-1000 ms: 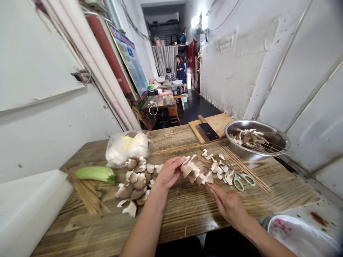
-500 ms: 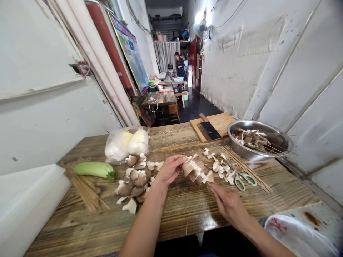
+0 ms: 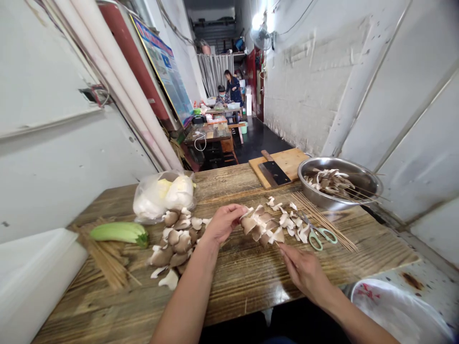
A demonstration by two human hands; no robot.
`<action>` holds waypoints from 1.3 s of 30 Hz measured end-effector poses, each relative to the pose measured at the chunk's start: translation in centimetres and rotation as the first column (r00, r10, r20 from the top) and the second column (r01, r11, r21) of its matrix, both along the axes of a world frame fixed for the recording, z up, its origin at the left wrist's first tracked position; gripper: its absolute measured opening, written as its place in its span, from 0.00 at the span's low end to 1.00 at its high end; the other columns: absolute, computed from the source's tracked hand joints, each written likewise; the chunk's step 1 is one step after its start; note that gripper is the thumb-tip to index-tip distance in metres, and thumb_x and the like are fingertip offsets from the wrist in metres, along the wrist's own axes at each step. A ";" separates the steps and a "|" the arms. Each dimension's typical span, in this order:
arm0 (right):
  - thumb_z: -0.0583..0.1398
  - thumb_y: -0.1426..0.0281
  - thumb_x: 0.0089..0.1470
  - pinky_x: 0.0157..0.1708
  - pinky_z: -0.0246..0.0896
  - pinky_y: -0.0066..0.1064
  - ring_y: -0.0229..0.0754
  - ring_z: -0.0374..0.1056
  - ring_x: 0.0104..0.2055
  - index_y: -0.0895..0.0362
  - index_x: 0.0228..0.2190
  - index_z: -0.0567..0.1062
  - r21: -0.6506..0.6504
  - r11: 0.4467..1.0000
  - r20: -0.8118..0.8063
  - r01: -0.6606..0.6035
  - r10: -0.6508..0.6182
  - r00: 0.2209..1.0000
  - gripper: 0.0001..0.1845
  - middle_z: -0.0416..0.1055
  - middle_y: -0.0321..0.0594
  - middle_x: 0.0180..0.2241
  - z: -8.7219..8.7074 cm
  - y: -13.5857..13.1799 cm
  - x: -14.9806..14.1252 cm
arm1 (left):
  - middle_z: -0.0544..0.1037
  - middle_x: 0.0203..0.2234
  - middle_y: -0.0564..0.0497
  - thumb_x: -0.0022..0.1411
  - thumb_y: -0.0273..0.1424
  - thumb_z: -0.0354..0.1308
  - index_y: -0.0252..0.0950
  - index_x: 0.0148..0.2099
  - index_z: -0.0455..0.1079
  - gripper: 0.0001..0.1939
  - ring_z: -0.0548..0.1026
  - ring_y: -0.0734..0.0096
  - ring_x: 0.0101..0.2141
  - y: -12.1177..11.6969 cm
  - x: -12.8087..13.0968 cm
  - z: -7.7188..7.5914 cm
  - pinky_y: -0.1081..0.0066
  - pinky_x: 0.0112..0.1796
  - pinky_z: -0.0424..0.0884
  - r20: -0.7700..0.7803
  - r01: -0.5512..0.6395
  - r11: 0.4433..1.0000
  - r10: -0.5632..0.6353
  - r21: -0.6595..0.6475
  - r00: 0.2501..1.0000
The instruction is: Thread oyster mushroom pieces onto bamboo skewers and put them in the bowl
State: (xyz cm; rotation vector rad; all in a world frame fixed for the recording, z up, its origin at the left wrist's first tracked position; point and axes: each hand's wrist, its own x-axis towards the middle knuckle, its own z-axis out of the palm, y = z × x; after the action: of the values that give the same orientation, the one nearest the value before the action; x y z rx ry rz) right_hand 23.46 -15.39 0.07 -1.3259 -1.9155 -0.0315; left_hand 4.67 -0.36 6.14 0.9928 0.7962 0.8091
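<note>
Brown-and-white mushroom skewer [image 3: 263, 227]: I have it raised over the middle of the wooden table [image 3: 244, 291], between both hands; its long axis slants from far left to near right, the bare stick end pointing at my right hand.
Left hand [image 3: 224, 222]: pinching a pale mushroom piece at the far end.
Right hand [image 3: 303, 270]: fingers closed on the stick at the near end.
Mushroom pile [image 3: 175, 243]: on the table, left of the skewer, beside the green gourd [image 3: 118, 232].
Scissors [image 3: 317, 237]: right of the skewer, handles towards me, near the loose sticks [image 3: 324, 220].
Steel bowl [image 3: 304, 184]: far right, holding more mushrooms, next to the cutting board [image 3: 294, 162] with its cleaver [image 3: 276, 173].
</note>
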 end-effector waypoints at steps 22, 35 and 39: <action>0.51 0.77 0.58 0.29 0.69 0.29 0.41 0.73 0.28 0.61 0.42 0.70 0.015 1.000 0.005 -0.016 0.016 1.000 0.12 0.76 0.46 0.32 0.0 0.2 -0.3 | 0.73 0.21 0.52 0.40 0.33 0.68 0.30 0.27 0.73 0.13 0.68 0.77 0.24 0.1 -0.5 0.3 0.75 0.28 0.62 -0.032 0.042 0.999 -0.042 -0.013 0.999; 0.50 0.76 0.58 0.28 0.68 0.28 0.41 0.73 0.28 0.62 0.40 0.71 0.046 0.999 -0.011 0.010 -0.009 1.000 0.12 0.76 0.47 0.31 -0.6 1.0 -0.8 | 0.70 0.18 0.53 0.38 0.32 0.69 0.30 0.22 0.69 0.13 0.66 0.79 0.21 0.5 0.5 0.9 0.76 0.25 0.60 -0.140 0.119 0.993 -0.120 -0.015 0.983; 0.50 0.76 0.58 0.29 0.68 0.27 0.39 0.73 0.28 0.60 0.40 0.71 0.065 0.997 -0.072 0.043 -0.038 0.997 0.12 0.76 0.46 0.31 -1.2 2.0 -0.9 | 0.74 0.24 0.50 0.43 0.39 0.66 0.31 0.31 0.72 0.17 0.69 0.76 0.24 1.2 0.3 1.2 0.75 0.26 0.63 -0.104 0.097 0.995 -0.099 -0.028 0.990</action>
State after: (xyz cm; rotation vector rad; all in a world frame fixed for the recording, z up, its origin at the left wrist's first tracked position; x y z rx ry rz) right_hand 22.58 -13.42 -1.08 -1.3044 -1.8128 -0.0674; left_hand 5.00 0.88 7.35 1.0529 0.8385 0.6658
